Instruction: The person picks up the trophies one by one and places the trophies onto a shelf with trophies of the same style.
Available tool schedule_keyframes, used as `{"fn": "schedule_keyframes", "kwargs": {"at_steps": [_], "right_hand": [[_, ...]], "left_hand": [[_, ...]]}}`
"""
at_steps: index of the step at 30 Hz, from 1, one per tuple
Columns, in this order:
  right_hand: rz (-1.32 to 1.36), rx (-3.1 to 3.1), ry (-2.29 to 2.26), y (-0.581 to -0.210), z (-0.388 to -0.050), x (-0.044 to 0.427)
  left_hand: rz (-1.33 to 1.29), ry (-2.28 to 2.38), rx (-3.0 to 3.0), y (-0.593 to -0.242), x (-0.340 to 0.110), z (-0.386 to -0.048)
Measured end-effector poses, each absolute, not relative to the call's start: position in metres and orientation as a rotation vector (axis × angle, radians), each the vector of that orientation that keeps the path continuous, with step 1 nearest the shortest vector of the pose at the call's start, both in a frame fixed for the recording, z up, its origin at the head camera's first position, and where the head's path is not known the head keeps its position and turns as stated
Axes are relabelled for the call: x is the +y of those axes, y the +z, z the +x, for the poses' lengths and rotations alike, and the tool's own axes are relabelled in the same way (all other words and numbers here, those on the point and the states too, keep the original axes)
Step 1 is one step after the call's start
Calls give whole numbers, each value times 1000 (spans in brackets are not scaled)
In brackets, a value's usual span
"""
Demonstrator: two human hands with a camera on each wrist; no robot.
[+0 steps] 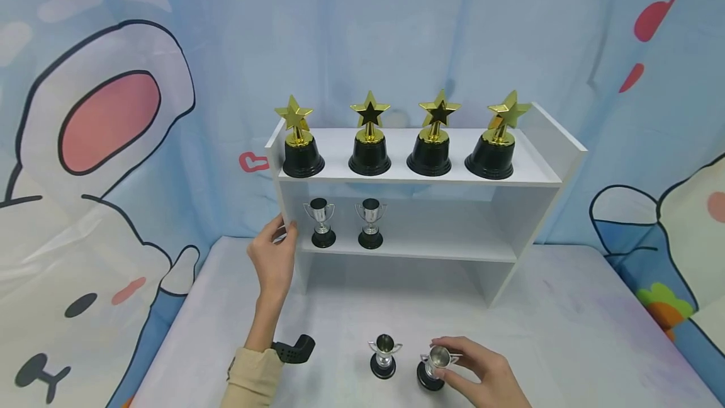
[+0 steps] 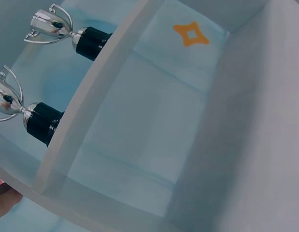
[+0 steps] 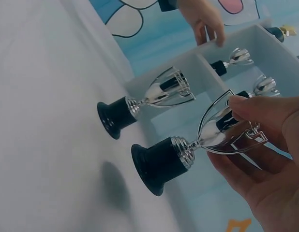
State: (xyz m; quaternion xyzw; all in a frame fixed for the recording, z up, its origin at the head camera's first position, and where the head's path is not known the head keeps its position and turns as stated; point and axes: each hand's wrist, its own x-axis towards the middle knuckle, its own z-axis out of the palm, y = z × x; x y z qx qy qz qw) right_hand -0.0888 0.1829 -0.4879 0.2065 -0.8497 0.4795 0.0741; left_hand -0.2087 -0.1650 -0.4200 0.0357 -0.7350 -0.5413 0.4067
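Note:
My right hand pinches a small silver trophy cup by its bowl and handles. In the right wrist view its black base is tilted, with a shadow on the white cloth apart from it. Just to the left, a second silver trophy cup stands upright on the table. My left hand grips the left side panel of the white shelf, thumb and fingers on either side of the edge. Two matching silver cups, one at the left end and one beside it, stand on the shelf's lower board.
Several gold star trophies with black bases, such as the leftmost one, line the shelf's upper board. The shelf stands on a table covered in white cloth. Behind it hangs a blue cartoon-printed curtain.

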Motion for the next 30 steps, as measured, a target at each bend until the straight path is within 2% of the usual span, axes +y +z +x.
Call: {"fn": "schedule_keyframes", "kwargs": {"at_steps": [7,14,30], "right_hand": [[618,-2595,1361,-470,-103,187],[773,-2483,1338,-453,-121,189],[888,-2404,1293,-412,-150,174]], "left_hand": [[104,-1380,-1859,-419,-165,-207],[89,-1380,-1872,-418,-166,-206],[69,-1375,-1862,-418,-166,-206]]}}
